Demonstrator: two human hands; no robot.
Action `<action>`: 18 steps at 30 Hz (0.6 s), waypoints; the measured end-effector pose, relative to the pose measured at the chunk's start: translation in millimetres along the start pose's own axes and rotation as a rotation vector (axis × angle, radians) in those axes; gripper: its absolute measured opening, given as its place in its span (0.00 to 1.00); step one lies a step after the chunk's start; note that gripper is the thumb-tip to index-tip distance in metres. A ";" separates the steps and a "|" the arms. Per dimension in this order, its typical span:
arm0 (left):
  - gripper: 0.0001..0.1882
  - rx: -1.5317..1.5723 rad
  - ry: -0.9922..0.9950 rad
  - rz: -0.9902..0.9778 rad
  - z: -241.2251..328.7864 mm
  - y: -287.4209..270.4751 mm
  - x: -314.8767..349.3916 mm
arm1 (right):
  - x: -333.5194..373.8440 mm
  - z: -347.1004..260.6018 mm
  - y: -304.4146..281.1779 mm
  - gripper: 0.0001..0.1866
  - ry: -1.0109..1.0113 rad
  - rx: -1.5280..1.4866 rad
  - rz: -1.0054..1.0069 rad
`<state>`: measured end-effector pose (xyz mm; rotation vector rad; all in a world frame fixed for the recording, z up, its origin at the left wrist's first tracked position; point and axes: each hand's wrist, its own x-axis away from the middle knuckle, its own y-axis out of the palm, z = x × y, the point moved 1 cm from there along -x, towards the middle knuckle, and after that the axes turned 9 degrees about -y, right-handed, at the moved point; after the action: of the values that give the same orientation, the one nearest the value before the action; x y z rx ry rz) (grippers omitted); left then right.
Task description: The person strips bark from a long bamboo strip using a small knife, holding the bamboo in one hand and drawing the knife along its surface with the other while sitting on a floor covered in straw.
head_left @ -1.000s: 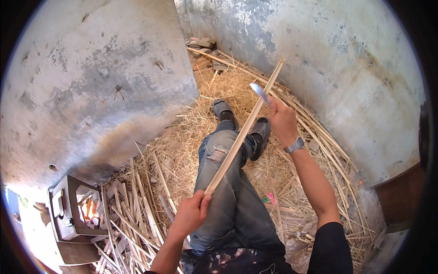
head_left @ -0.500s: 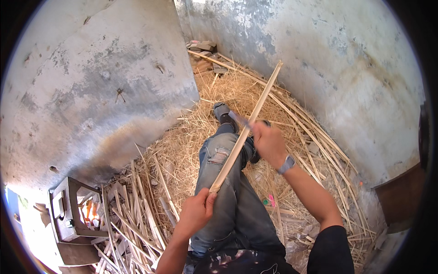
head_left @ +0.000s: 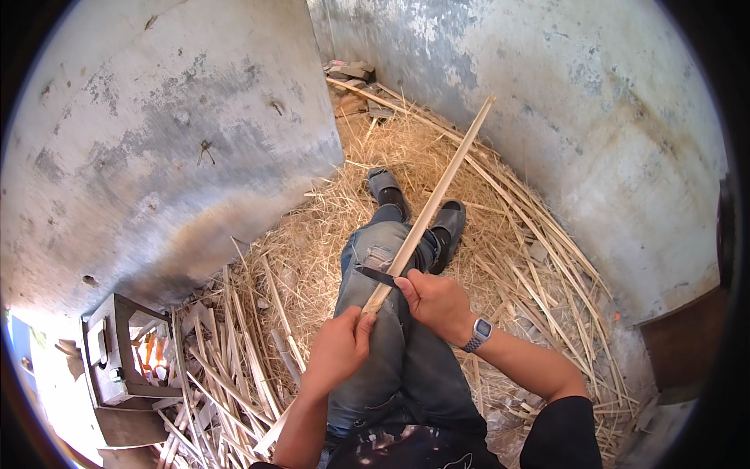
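Floor point(head_left: 504, 381) thick with straw-coloured shavings point(head_left: 301, 258)!
Left grip point(head_left: 341, 348) clamps the wooden strip point(head_left: 430, 209), slanted up and away over the jeans point(head_left: 426, 375); right grip point(head_left: 439, 305) clasps a dark blade point(head_left: 375, 273) lying across it.

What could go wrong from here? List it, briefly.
The knife in the right hand crosses the pale strip close to the bare left hand, so a slip might cut it. The blade also shows over the jeans, so it could snag them. The strip's far end is held by neither hand, so it may wobble.
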<state>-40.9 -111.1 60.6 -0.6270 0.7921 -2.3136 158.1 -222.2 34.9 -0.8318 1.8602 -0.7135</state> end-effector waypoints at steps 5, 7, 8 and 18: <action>0.19 0.136 0.005 -0.007 5.8 -1.7 -4.5 | -27.5 28.0 -22.9 0.23 0.139 -0.065 0.158; 0.20 0.126 0.064 0.031 16.7 -3.0 -10.4 | -34.3 38.5 -29.2 0.24 0.250 -0.128 0.212; 0.20 0.128 0.061 0.037 22.0 -4.0 -14.4 | -36.8 39.2 -33.2 0.24 0.268 -0.203 0.252; 0.16 -0.151 0.094 0.262 28.2 -7.9 1.7 | -33.5 29.6 -28.8 0.20 0.276 -0.278 0.047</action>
<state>-28.4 -117.8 86.2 -0.4507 1.0351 -2.0692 203.0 -216.5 62.8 -0.8963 2.2565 -0.5691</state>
